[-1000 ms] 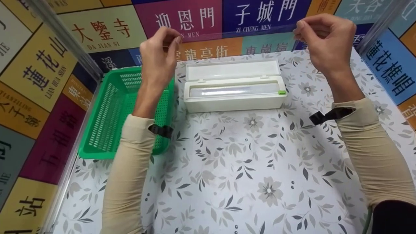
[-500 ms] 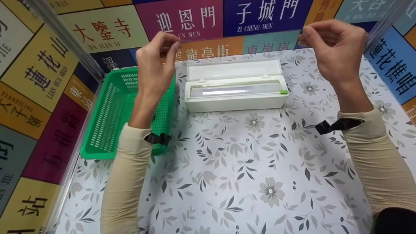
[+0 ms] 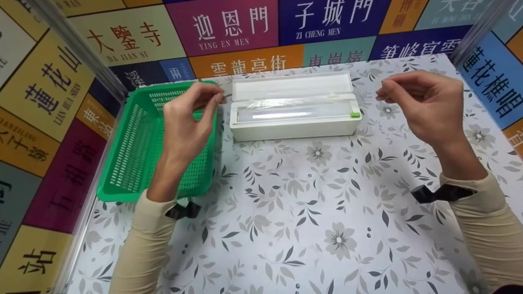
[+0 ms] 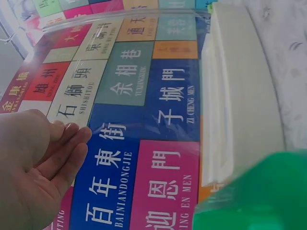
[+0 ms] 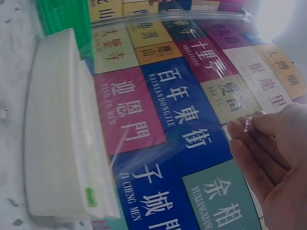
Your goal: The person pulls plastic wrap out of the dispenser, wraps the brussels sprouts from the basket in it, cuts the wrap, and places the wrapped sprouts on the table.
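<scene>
My left hand (image 3: pixel 186 122) and right hand (image 3: pixel 435 108) are raised on either side of a white cling film dispenser (image 3: pixel 294 130), thumbs and fingertips pinching. Between them stretches a clear sheet of cling film (image 5: pixel 132 136), hard to make out against the background. In the right wrist view a crumpled corner of it shows at the right fingertips (image 5: pixel 240 127). The left wrist view shows the left fingertips (image 4: pixel 72 132) pinched at the film's other end. The dispenser's lid (image 3: pixel 292 86) stands open at the back. A film roll (image 3: pixel 294 113) lies inside, with a green slider (image 3: pixel 355 115) at the right end.
A green plastic basket (image 3: pixel 107 192) stands left of the dispenser, partly behind the left hand. Leaf-patterned cloth (image 3: pixel 286 212) covers the table. Behind the table rises a wall of coloured sign panels (image 3: pixel 229 26).
Both hands have come down and back toward me, the right one also slightly outward. The sheet of cling film has moved down with them, now overlapping the open dispenser in the head view.
</scene>
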Motion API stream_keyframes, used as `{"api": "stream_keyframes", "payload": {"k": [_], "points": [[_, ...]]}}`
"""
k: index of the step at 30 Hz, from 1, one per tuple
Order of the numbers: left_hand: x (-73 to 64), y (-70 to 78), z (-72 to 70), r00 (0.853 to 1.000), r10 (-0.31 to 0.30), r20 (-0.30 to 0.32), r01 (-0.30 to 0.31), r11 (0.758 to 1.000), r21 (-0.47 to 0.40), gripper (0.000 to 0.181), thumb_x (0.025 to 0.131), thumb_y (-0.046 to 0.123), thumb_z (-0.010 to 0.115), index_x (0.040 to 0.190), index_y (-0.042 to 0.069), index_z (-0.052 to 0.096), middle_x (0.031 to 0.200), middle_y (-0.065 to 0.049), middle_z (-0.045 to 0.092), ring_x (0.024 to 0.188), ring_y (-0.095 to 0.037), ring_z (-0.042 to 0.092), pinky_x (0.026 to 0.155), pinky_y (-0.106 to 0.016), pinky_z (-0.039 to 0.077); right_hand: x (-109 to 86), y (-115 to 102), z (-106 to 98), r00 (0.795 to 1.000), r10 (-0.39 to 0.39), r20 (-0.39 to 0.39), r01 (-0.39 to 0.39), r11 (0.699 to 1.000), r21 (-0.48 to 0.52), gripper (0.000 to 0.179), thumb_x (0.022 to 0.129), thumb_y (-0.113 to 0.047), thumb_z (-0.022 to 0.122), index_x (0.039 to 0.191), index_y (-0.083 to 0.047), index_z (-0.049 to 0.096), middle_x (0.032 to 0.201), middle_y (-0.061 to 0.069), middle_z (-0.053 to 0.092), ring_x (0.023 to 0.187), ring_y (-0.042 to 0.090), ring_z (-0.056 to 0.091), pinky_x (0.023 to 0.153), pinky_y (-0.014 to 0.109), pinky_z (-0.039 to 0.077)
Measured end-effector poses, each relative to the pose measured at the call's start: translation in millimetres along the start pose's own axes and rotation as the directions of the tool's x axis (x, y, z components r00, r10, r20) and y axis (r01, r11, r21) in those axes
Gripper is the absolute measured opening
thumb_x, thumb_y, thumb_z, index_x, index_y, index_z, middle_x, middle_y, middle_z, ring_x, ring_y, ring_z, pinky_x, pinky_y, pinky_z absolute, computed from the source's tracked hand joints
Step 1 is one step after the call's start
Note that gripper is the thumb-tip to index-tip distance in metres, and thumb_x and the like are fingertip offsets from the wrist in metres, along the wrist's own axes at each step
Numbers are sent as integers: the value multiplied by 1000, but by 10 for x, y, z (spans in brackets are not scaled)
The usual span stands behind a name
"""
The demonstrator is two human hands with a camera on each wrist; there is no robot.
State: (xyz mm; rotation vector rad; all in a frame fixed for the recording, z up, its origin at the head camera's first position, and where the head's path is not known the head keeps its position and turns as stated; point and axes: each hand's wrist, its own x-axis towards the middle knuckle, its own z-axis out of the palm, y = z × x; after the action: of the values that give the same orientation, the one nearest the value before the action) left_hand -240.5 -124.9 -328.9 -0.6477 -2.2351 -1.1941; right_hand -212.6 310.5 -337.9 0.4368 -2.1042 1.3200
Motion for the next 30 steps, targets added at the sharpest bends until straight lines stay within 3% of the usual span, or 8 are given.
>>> {"api": "stream_keyframes", "payload": {"k": [3, 9, 15, 19, 22, 26, 30], "points": [[-146, -42, -25, 999, 7, 40, -7, 1000, 4, 16, 108, 15, 67, 115, 4, 77, 109, -5, 82, 101, -12, 79, 93, -26, 65, -149, 46, -16, 997, 0, 73, 1, 1000, -14, 10, 96, 7, 76, 105, 7, 81, 93, -7, 83, 81, 7, 80, 76, 19, 64], [-441, -173, -34, 991, 19, 133, -20, 1000, 6, 16, 108, 18, 67, 113, 6, 77, 108, -3, 82, 101, -8, 79, 92, -25, 64, -438, 163, -19, 982, 18, 190, -14, 1000, -21, 16, 92, 13, 77, 102, 2, 83, 88, 6, 83, 78, 6, 79, 75, 17, 64], [-694, -255, -49, 959, 52, 277, -57, 998, 8, 14, 107, 18, 70, 111, 8, 77, 105, -1, 82, 97, -9, 79, 87, -29, 66, -687, 254, -72, 948, 59, 312, -47, 998, -48, 20, 93, 10, 78, 103, -5, 84, 87, 9, 83, 78, 6, 80, 71, 13, 61], [-778, -262, -57, 912, 65, 405, -87, 996, 35, 11, 107, 17, 70, 112, 11, 77, 107, -1, 83, 99, -11, 79, 86, -32, 66, -801, 345, -98, 921, 85, 380, -63, 996, -71, 20, 94, 7, 79, 103, -10, 84, 87, 5, 84, 79, 3, 80, 70, 12, 60], [-818, -240, -48, 865, 61, 498, -131, 986, 106, 10, 105, 16, 72, 113, 13, 78, 106, 0, 83, 98, -13, 80, 85, -33, 66, -861, 427, -95, 907, 92, 410, -64, 995, -81, 20, 93, 6, 80, 102, -11, 84, 87, 4, 84, 80, 1, 79, 70, 12, 60], [-870, -192, -2, 797, 46, 603, -214, 954, 210, 8, 101, 13, 77, 107, 16, 81, 101, 3, 84, 94, -15, 81, 82, -35, 66, -915, 517, -74, 888, 95, 449, -57, 994, -98, 19, 93, 2, 82, 101, -15, 84, 88, 1, 84, 80, 0, 79, 70, 11, 60], [-910, -177, 94, 746, 44, 665, -276, 928, 248, 9, 95, 6, 82, 99, 14, 84, 108, 1, 82, 105, -19, 79, 90, -37, 66, -969, 587, -37, 844, 125, 521, -66, 989, -130, 17, 94, -6, 84, 101, -22, 84, 89, -5, 84, 79, 2, 78, 72, 10, 59]]}}
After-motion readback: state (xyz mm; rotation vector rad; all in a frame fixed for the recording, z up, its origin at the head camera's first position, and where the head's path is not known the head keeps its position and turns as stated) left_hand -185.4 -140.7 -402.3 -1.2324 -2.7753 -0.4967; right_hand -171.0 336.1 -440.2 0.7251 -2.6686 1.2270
